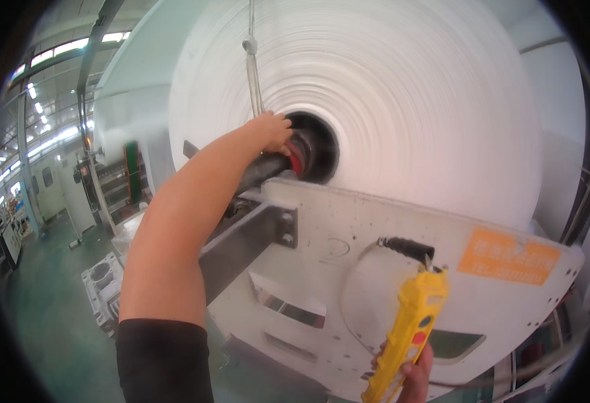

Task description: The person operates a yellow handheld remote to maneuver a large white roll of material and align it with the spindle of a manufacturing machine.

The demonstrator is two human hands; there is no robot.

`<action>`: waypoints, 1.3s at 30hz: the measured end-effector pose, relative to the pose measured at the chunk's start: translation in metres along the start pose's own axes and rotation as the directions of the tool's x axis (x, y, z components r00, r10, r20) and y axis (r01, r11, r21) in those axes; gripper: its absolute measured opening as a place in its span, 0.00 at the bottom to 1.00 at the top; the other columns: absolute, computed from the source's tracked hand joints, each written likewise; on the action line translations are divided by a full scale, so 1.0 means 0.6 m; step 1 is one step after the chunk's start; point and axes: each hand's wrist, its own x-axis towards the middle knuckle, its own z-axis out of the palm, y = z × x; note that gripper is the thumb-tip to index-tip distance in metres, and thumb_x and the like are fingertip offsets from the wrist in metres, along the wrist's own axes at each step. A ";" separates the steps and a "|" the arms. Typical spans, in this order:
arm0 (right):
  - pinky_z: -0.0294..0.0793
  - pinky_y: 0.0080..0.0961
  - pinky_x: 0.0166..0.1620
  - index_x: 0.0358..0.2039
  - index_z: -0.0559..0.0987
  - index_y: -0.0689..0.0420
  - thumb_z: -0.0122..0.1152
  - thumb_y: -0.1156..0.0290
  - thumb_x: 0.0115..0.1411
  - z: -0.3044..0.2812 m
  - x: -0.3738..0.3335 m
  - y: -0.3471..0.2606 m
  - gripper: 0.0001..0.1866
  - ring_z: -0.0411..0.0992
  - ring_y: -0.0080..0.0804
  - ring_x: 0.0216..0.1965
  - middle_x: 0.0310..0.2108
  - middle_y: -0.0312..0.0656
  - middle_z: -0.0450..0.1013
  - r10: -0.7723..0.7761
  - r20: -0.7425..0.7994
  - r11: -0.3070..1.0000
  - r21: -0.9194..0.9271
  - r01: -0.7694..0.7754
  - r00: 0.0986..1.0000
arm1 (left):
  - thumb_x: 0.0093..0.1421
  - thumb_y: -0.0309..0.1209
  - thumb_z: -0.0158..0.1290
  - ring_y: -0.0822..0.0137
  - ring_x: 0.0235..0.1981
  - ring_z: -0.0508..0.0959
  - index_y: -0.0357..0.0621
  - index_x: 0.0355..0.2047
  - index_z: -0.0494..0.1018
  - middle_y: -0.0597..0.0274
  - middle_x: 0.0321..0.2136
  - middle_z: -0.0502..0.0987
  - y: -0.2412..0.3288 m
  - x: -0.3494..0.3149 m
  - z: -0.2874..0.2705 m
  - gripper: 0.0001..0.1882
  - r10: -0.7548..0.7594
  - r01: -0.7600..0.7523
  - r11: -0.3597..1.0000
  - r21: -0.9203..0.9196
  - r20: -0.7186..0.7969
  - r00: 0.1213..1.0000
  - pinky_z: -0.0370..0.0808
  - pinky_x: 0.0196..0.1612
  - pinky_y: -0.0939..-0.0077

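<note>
My left arm stretches up to the dark core of a huge white roll [402, 114]. There my left hand [275, 132] is closed at the lower end of a pale lifting strap [253, 80], with its fingers curled; the strap's end is hidden by the hand. Just below the fingers a dark shaft [263, 169] enters the core, and a red part [296, 161] shows beside it. Low on the right, my right hand [417, 377] grips a yellow pendant controller [412, 322] with coloured buttons, held upright and slightly tilted. The thumb lies on its front.
A large white machine plate [349, 221] stands in front of the roll, with cut-out slots and an orange label [508, 256]. A dark steel beam [244, 245] juts from it toward me. A thin cable [344, 295] hangs on the plate. Green floor [60, 302] and machinery lie left.
</note>
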 end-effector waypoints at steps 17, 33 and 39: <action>0.79 0.41 0.49 0.63 0.63 0.65 0.73 0.53 0.53 -0.079 0.053 0.000 0.45 0.76 0.43 0.47 0.51 0.52 0.74 0.079 0.228 0.997 -0.004 -0.080 0.970 | 0.67 0.42 0.51 0.50 0.49 0.76 0.43 0.46 0.76 0.49 0.44 0.77 0.023 0.014 0.008 0.17 -0.221 0.156 0.930 -0.332 -0.170 0.960 0.73 0.51 0.55; 0.83 0.45 0.39 0.58 0.66 0.71 0.70 0.59 0.48 -0.032 0.053 0.018 0.42 0.81 0.51 0.35 0.45 0.58 0.76 0.074 0.183 0.997 0.009 -0.077 0.980 | 0.62 0.36 0.50 0.45 0.45 0.82 0.41 0.44 0.82 0.49 0.43 0.82 0.014 0.065 0.073 0.17 -0.606 0.544 0.792 -0.276 -0.252 0.755 0.79 0.50 0.54; 0.84 0.42 0.39 0.60 0.65 0.68 0.69 0.57 0.50 -0.037 0.047 0.034 0.42 0.80 0.49 0.35 0.46 0.55 0.75 0.182 0.182 0.983 -0.028 -0.180 0.966 | 0.65 0.52 0.51 0.38 0.57 0.73 0.43 0.52 0.79 0.41 0.57 0.72 0.039 0.047 0.093 0.27 -0.586 0.514 0.805 -0.295 -0.269 0.764 0.73 0.58 0.52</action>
